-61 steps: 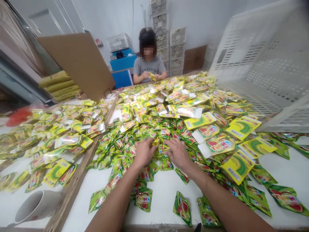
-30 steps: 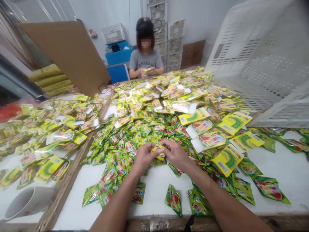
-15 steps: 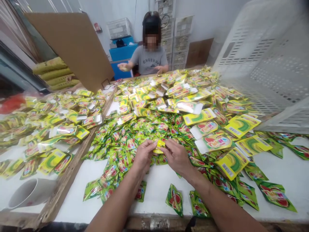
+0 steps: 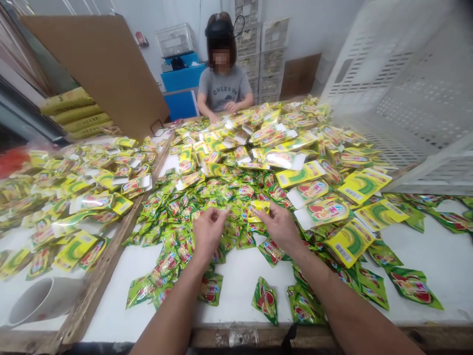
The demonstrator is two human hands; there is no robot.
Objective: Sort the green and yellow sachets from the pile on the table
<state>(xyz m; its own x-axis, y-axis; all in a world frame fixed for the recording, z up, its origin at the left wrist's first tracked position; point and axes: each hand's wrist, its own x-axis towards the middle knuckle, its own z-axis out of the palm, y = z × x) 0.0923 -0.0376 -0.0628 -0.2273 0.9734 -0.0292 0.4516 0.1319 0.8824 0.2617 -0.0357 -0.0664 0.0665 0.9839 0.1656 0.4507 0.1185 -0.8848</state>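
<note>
My right hand (image 4: 284, 228) is closed, pinching a small yellow packet (image 4: 260, 211) between thumb and fingers above the pile. To its left, my left hand (image 4: 209, 230) is apart from the packet, its thumb and fingertips brought together. Whether anything thin sits in that pinch I cannot make out. Under and around both hands lies a heap of green sachets (image 4: 173, 231) with watermelon pictures. Yellow cartons (image 4: 330, 206), several with open white flaps, are piled beyond and to the right of my right hand.
A wooden divider (image 4: 121, 251) separates more cartons (image 4: 76, 251) on the left. A white cup (image 4: 46, 301) lies tipped at front left. A white perforated crate (image 4: 414, 177) leans at the right. Opposite sits a co-worker (image 4: 225, 88), near an upright cardboard sheet (image 4: 99, 74).
My hands, together on the yellow packet before, have separated; the left moved leftward and the right keeps the packet. The co-worker's raised hand has come down to the pile.
</note>
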